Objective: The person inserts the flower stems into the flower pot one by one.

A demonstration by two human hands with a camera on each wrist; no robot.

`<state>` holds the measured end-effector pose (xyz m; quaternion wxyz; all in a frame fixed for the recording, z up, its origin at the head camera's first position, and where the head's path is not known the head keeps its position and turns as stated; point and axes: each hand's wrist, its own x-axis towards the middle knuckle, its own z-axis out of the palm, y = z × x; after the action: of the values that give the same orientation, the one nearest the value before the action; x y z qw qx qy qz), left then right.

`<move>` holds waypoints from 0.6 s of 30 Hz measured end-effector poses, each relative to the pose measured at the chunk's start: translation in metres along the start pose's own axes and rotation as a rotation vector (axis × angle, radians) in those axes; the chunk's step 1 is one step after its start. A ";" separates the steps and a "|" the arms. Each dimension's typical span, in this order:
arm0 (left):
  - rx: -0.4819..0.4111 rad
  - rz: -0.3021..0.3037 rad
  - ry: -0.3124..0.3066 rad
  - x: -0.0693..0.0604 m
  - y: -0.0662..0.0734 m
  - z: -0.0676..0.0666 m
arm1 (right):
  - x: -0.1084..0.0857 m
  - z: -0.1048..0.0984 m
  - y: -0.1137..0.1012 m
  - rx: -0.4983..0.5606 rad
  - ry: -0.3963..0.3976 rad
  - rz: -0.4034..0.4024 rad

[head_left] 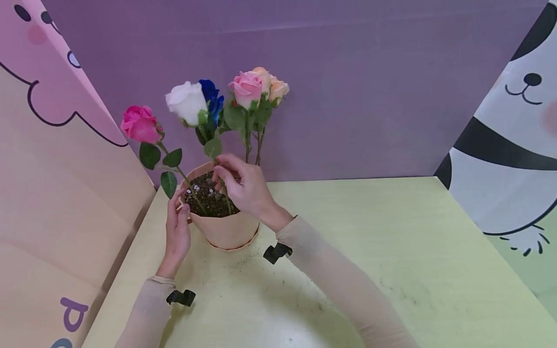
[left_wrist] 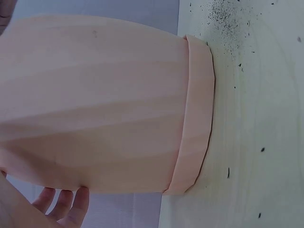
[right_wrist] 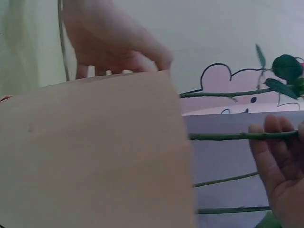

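Note:
A pale pink flower pot (head_left: 226, 231) of dark soil (head_left: 211, 193) stands at the table's left. My right hand (head_left: 245, 186) pinches the white rose's stem above the soil; in the right wrist view, the green stem (right_wrist: 218, 137) runs between thumb and fingers. The white rose (head_left: 188, 102) leans left above that hand. My left hand (head_left: 177, 237) rests against the pot's left side near the rim, and the left wrist view shows its fingertips (left_wrist: 81, 190) touching the outer wall. A magenta rose (head_left: 141, 124) leans left over the rim.
A blue rose (head_left: 212, 101) stands behind the white one. Farther right are a pink rose (head_left: 247, 89) and peach roses (head_left: 278, 89). Soil crumbs lie scattered on the pale table (head_left: 391, 227). A purple backdrop (head_left: 370, 96) hangs behind, with printed panels at both sides.

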<state>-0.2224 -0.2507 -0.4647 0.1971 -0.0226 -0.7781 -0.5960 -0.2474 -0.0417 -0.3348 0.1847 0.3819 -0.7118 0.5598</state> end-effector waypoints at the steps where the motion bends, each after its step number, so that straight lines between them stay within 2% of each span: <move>1: 0.000 0.001 -0.004 0.000 0.000 0.000 | -0.001 0.001 0.002 0.005 -0.003 0.005; 8: -0.005 -0.003 -0.008 0.002 0.001 -0.001 | -0.002 0.000 0.009 0.070 0.023 0.023; 12: -0.010 -0.003 0.002 0.003 0.002 -0.002 | -0.002 -0.002 0.010 0.130 0.041 0.078; 18: -0.030 -0.021 0.003 0.001 0.001 0.000 | -0.011 -0.005 0.008 0.071 0.118 0.111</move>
<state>-0.2233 -0.2507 -0.4636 0.1916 -0.0166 -0.7689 -0.6098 -0.2474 -0.0323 -0.3465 0.1813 0.3143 -0.6995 0.6156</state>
